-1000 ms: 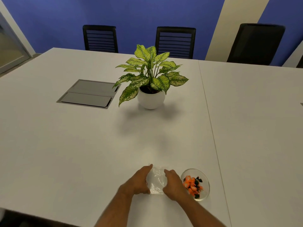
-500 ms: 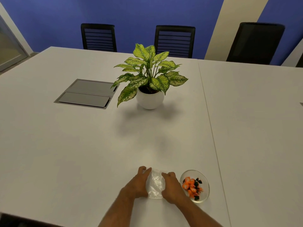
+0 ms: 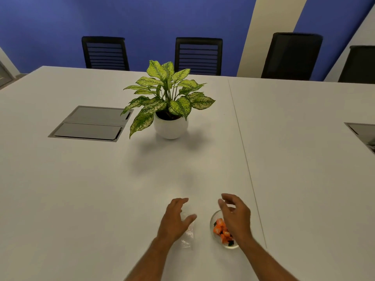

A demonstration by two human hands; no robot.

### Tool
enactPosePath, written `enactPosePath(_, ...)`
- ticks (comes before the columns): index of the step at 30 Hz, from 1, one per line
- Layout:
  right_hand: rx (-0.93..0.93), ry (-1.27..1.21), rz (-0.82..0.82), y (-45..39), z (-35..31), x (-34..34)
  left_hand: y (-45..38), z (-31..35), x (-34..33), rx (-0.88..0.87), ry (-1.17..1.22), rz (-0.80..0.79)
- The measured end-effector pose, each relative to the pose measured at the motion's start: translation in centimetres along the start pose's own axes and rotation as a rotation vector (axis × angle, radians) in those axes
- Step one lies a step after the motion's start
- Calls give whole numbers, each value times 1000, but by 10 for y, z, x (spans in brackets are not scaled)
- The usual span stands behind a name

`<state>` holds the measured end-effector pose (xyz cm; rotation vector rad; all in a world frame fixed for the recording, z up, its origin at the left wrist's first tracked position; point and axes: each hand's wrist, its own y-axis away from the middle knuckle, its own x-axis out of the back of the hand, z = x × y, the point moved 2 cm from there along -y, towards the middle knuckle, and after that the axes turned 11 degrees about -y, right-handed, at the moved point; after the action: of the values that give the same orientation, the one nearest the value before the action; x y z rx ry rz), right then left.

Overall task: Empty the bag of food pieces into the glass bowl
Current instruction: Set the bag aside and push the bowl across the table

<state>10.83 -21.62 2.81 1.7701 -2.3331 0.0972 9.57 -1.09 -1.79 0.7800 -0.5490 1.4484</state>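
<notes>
A clear, empty-looking plastic bag [image 3: 187,236] lies flat and crumpled on the white table near its front edge. My left hand [image 3: 175,219] hovers over the bag's left part with fingers spread, holding nothing. To the right stands the small glass bowl [image 3: 215,219], with orange and dark food pieces [image 3: 220,230] inside. My right hand [image 3: 235,217] is lifted above the bowl, fingers loosely apart and empty, and it hides the bowl's right side.
A potted plant [image 3: 170,126] in a round white pot stands mid-table. A grey cable hatch [image 3: 91,123] is set into the table at the left, another at the right edge [image 3: 363,132]. Black chairs [image 3: 198,55] line the far side. A seam [image 3: 243,151] splits the tabletop.
Both hands pressed and folded the bag before; now they have let go and lifted apart. The right hand moved right, over the bowl. The bag stays on the table.
</notes>
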Motion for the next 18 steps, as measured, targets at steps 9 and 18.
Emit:
enactPosePath(9,-324,-154,87,22,45,45,24,54,-58,216,495,-113)
enactPosePath(18,-527,-380,-14,40,63,33,35,72,-84,367,730,-300)
